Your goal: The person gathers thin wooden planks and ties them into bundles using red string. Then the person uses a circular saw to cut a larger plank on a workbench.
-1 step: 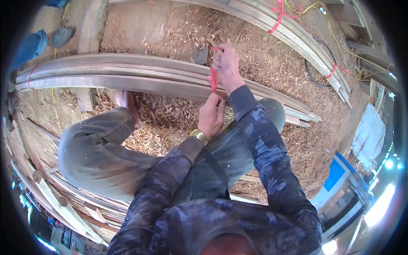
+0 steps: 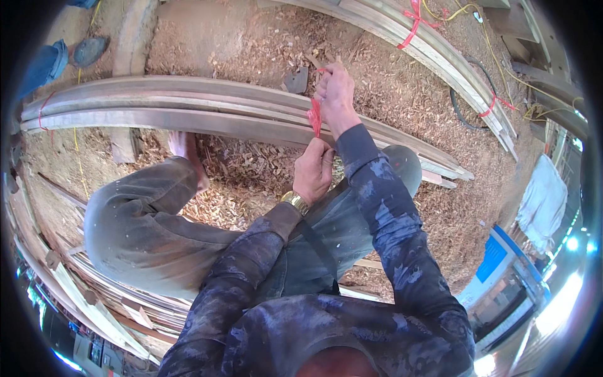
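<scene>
A bundle of long wooden strips lies across in front of my bent legs. Red plastic twine wraps round the bundle right of its middle. On the near side of the strips, my left hand is closed on the twine, thumb against the fingers. Over the far strips, my right hand makes a fist round the other part of the twine, and a short red end sticks out by its fingers. The twine runs taut between the two hands. A thinner red tie circles the bundle's left end.
Another tied bundle of strips lies at the far right, beside a dark hose loop. Wood shavings cover the ground. More timber is stacked at lower left. A blue-and-white box stands at right. Someone's blue-clad leg shows at upper left.
The view has shifted very slightly. Both hands keep their hold on the red twine in nearly the same place.
</scene>
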The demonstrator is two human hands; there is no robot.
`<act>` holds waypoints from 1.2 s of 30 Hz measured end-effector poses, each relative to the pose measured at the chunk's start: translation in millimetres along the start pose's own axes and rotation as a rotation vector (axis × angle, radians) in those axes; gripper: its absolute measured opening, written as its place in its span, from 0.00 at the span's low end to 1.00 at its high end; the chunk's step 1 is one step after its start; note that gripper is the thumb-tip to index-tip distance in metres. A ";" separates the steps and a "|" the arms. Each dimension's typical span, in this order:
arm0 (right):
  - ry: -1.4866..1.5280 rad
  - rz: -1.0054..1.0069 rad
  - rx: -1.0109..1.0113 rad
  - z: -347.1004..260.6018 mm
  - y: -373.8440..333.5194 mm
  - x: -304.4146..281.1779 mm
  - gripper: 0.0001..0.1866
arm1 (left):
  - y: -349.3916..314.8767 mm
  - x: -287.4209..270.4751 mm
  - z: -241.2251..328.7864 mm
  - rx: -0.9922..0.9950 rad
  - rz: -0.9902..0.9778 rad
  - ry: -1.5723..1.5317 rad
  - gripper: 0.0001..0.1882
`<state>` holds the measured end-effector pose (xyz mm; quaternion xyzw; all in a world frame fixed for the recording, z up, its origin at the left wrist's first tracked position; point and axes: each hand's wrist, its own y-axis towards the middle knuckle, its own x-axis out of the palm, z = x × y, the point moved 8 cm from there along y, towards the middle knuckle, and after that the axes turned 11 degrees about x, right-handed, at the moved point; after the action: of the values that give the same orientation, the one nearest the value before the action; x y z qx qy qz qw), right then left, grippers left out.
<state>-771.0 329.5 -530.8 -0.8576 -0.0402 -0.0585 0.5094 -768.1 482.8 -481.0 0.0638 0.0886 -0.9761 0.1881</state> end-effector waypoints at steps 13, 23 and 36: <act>0.189 0.438 -0.294 14.0 57.0 -60.4 0.12 | -15.1 5.4 -2.4 0.295 -0.013 0.221 0.13; -0.927 0.225 -0.284 -97.4 -15.2 -37.6 0.26 | -31.8 -48.6 32.7 0.381 -0.343 0.414 0.20; -1.033 0.164 -0.066 -6.1 -328.6 -171.7 0.18 | -40.1 -293.3 208.4 -0.170 -0.289 0.607 0.15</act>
<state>-983.7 479.5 -266.7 -0.7907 -0.2171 0.4110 0.3985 -532.2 582.8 -225.3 0.3221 0.2298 -0.9182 0.0179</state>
